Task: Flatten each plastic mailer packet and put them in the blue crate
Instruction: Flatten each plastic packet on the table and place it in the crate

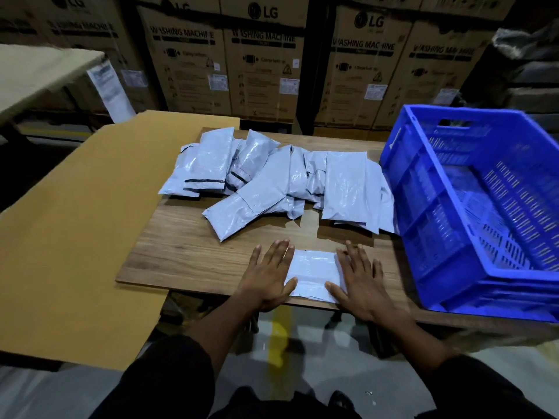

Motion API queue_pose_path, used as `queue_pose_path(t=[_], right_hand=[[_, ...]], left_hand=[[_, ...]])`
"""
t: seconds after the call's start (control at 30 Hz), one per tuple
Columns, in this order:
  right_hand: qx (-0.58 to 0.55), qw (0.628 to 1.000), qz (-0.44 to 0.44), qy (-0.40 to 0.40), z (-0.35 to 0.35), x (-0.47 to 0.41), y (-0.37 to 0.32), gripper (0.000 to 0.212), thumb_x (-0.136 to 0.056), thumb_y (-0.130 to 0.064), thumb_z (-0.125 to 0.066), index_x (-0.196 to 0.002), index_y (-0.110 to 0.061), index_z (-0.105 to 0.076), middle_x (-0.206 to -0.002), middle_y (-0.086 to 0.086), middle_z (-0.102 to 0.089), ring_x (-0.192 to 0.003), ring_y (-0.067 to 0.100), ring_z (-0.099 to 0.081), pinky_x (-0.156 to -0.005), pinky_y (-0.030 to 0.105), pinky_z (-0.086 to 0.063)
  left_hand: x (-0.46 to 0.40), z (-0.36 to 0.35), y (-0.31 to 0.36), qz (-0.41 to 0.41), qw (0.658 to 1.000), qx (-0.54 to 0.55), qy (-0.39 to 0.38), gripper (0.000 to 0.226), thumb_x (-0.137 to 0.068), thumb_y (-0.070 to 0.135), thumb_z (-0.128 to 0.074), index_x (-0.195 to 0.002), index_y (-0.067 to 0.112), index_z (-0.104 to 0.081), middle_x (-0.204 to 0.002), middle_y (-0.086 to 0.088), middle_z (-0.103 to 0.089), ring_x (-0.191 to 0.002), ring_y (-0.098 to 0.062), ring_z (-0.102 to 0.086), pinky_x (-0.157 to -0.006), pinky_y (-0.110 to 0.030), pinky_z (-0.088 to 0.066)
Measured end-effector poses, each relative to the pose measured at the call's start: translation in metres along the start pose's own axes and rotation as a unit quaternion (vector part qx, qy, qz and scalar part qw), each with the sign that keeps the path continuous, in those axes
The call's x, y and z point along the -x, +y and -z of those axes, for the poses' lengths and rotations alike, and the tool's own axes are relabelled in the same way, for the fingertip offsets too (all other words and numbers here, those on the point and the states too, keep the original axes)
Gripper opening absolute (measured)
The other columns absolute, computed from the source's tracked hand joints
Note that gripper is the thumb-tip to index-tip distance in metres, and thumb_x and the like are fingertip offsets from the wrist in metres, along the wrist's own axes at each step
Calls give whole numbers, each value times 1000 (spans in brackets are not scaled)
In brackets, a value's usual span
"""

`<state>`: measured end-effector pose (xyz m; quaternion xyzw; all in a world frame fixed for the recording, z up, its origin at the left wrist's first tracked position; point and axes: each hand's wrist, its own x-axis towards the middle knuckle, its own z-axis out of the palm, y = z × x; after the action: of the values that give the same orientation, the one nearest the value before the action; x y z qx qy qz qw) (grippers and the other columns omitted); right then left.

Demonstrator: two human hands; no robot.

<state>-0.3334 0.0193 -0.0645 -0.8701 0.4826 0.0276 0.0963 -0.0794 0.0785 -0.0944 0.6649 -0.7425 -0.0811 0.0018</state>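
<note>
A flat sheet of brown cardboard (75, 225) lies at the left, partly under the wooden table top (181, 246). At the near edge of the table, the left hand (269, 275) presses with straight, spread fingers on the left end of a flat white plastic mailer packet (313, 273), and the right hand (360, 278) presses the same way on its right end. A heap of grey plastic mailer packets (272, 179) lies farther back. At the right stands the blue plastic crate (423, 207); what lies inside it I cannot tell.
</note>
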Motion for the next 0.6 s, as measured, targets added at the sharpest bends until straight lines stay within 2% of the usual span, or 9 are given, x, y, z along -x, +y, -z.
queue_pose_path(t=[0.03, 0.1, 0.17, 0.3, 0.43, 0.5, 0.6], right_hand=[[-3, 998, 36, 50, 1, 5, -3, 72, -96, -63, -35, -155, -24, -18, -166, 3, 5, -153, 23, 8, -120, 58, -5], [11, 981, 139, 131, -4, 15, -8, 52, -94, -57, -48, -133, -22, -50, -159, 8, -28, -150, 27, -18, -116, 60, -20], [27, 967, 197, 159, -12, 18, -13, 37, -94, -54, -52, -112, -23, -61, -148, 7, -45, -145, 28, -31, -115, 58, -25], [10, 965, 192, 176, -22, 17, -16, 30, -98, -50, -51, -102, -25, -66, -141, 3, -53, -142, 28, -38, -111, 55, -30], [-7, 960, 189, 204, -22, 15, -17, 17, -96, -40, -59, -94, -24, -67, -137, 1, -56, -140, 28, -39, -111, 54, -30], [-11, 959, 188, 212, -20, 11, -22, 16, -95, -35, -57, -91, -23, -67, -136, 2, -58, -139, 30, -41, -110, 55, -31], [-15, 957, 185, 222, -19, 7, -26, 21, -96, -32, -50, -90, -20, -67, -132, 4, -60, -134, 31, -46, -110, 56, -32]], left_hand=[[0, 1, 0, 2, 1000, 1, -2, 80, -92, 61, -3, -159, 19, 12, -167, 1, 17, -153, -16, 16, -122, -52, 10], [-1, 4, 0, 3, 1000, 0, -6, 83, -88, 60, 1, -160, 19, 11, -168, 1, 17, -154, -17, 15, -122, -53, 10], [-1, 6, 1, 0, 1000, 4, -15, 84, -86, 59, 3, -160, 19, 10, -168, 1, 17, -154, -17, 15, -121, -55, 9], [-2, 6, 1, 0, 1000, 3, -14, 81, -89, 59, 1, -159, 20, 13, -166, 2, 22, -153, -18, 18, -120, -56, 11], [7, -2, 6, -15, 999, 27, 28, 88, -93, 70, 3, -160, 14, 11, -166, -2, 22, -152, -19, 22, -122, -53, 10], [13, -5, 9, -52, 995, 26, 75, 91, -95, 72, -3, -161, 8, -3, -169, -6, 8, -155, -22, 12, -123, -53, 2], [17, -9, 9, -104, 982, -12, 160, 80, -101, 64, -28, -154, 4, -32, -165, -13, -24, -153, -28, -17, -122, -51, -14]])
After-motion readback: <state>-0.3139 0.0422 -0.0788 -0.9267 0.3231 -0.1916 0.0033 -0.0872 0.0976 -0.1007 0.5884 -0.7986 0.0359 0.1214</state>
